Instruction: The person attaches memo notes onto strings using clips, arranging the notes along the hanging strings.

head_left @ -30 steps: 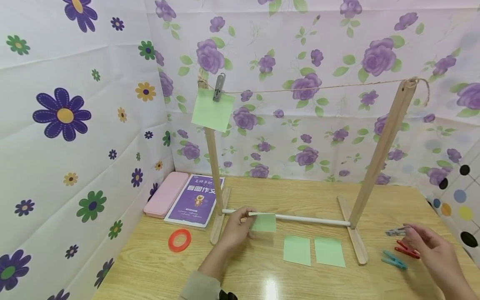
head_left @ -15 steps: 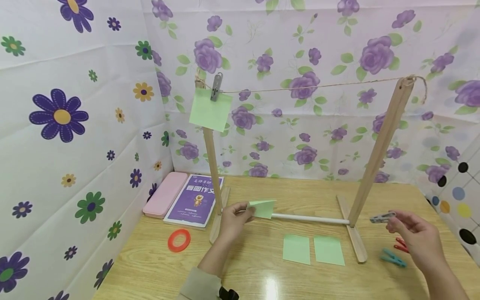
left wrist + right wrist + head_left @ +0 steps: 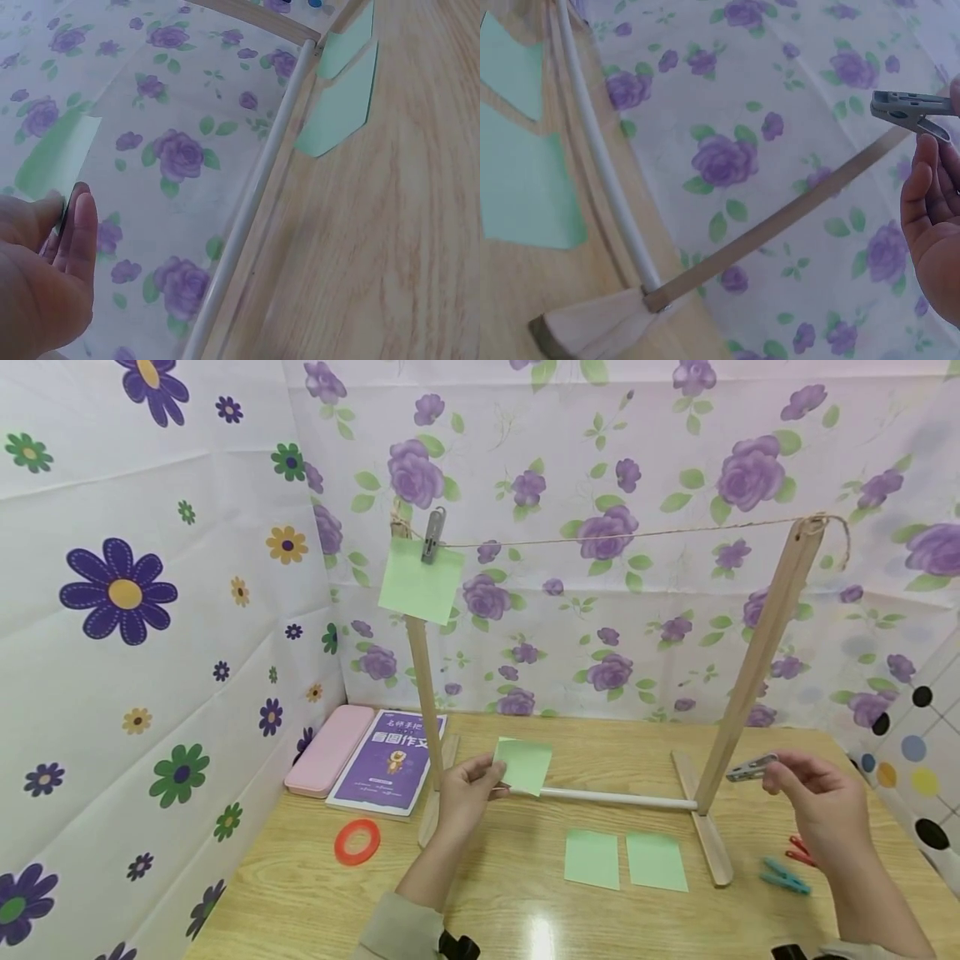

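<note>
My left hand (image 3: 467, 793) pinches a green paper square (image 3: 525, 766) by its left edge, above the table near the rack's white bar (image 3: 622, 797). In the left wrist view thumb and fingers grip the same sheet (image 3: 60, 154). To the right, my right hand (image 3: 825, 802) holds a grey clothespin (image 3: 752, 768) by its handle end, its tip pointing left beside the right post (image 3: 761, 668). The right wrist view shows that clothespin (image 3: 911, 109) between thumb and fingers. Another green square (image 3: 422, 581) hangs from the string (image 3: 600, 537) under a second grey clothespin (image 3: 432, 535).
Two green squares (image 3: 592, 858) lie on the table (image 3: 517, 910) in front of the bar. A teal clothespin (image 3: 784, 877) and a partly hidden red clothespin (image 3: 801, 852) lie near the right hand. At left are a red ring (image 3: 357, 842), a purple book (image 3: 388, 764) and a pink case (image 3: 331, 750).
My left hand has raised the green square from near the table and turned its face toward me. My right hand has lifted the grey clothespin up and leftward, away from the red and teal ones.
</note>
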Tool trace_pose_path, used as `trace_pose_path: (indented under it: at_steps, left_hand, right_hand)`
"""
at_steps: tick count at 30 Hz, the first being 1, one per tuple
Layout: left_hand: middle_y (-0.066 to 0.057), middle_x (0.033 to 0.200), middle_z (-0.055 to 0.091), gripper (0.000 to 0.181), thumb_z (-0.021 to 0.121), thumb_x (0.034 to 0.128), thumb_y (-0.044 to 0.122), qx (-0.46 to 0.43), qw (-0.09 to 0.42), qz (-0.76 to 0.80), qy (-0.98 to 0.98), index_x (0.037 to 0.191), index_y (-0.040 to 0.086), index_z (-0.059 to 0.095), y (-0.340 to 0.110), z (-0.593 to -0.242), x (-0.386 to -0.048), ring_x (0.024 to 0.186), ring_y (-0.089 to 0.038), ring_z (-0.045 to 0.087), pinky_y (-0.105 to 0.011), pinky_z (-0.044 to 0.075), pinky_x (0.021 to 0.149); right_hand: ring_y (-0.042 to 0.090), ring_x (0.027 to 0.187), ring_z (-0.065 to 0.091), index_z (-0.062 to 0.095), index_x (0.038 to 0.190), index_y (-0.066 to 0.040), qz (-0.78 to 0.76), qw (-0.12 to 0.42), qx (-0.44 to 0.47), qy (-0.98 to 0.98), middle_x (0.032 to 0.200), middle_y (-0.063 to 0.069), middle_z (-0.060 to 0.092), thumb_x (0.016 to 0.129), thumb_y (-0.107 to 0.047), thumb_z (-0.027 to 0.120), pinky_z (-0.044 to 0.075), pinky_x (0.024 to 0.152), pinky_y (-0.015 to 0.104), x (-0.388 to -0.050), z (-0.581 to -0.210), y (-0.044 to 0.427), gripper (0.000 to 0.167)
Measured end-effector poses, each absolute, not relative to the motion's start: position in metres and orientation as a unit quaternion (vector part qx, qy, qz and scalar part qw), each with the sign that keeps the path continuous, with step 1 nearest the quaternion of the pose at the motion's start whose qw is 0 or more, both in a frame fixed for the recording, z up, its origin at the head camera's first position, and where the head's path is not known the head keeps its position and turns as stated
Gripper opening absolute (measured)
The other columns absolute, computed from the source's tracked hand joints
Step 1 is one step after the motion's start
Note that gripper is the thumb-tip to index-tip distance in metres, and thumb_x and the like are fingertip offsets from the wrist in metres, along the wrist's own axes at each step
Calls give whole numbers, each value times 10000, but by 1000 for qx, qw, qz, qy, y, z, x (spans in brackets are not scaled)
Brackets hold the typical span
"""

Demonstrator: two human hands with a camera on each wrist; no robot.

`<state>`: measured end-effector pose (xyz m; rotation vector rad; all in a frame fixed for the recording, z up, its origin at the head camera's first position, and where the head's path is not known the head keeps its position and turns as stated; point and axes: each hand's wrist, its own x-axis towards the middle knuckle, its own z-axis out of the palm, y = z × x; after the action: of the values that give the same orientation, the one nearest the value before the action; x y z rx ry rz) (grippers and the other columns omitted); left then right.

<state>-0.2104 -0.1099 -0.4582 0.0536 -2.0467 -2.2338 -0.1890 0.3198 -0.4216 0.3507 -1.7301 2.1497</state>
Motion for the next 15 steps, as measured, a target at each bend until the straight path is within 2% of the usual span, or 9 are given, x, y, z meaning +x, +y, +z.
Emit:
trace_pose_path:
  at_steps: [3, 6, 8, 10, 15]
  left_hand:
    - [-85, 940, 731, 357, 704, 977, 188, 22, 64, -733, -677, 1239, -50, 656, -109, -455, -209, 717, -132, 712, -260, 636, 692]
    - [-45, 887, 717, 350, 710, 975, 211, 26, 68, -734, -676, 1227, -29, 671, -109, -452, -208, 639, -98, 678, -177, 576, 557]
    - [-42, 875, 707, 340, 721, 967, 217, 29, 67, -739, -670, 1210, -18, 683, -109, -451, -208, 610, -90, 658, -153, 535, 513]
    - [-48, 899, 704, 340, 723, 965, 222, 29, 67, -740, -669, 1213, -7, 684, -108, -448, -208, 616, -97, 664, -167, 561, 534]
    - [-104, 950, 728, 435, 722, 964, 227, 25, 74, -741, -667, 1306, -25, 625, -106, -442, -207, 695, -132, 716, -272, 639, 708]
  right_hand:
    - [117, 722, 667, 691, 1037, 69, 736, 199, 138, -632, 786, 29, 710, 967, 102, 596, 568, 736, 132, -192, -411, 314, 123]
    - [98, 712, 665, 694, 1031, 66, 695, 218, 133, -672, 783, 3, 710, 963, 68, 629, 555, 715, 105, -194, -401, 309, 94]
    - [94, 706, 664, 692, 1023, 70, 682, 226, 132, -683, 774, -4, 711, 961, 61, 637, 551, 702, 104, -195, -394, 305, 83]
    - [92, 698, 664, 688, 1011, 77, 678, 232, 138, -683, 766, -5, 711, 958, 66, 638, 552, 691, 110, -196, -387, 301, 74]
    - [89, 695, 669, 670, 997, 119, 679, 241, 181, -669, 781, 4, 718, 946, 112, 623, 570, 709, 122, -201, -370, 287, 70]
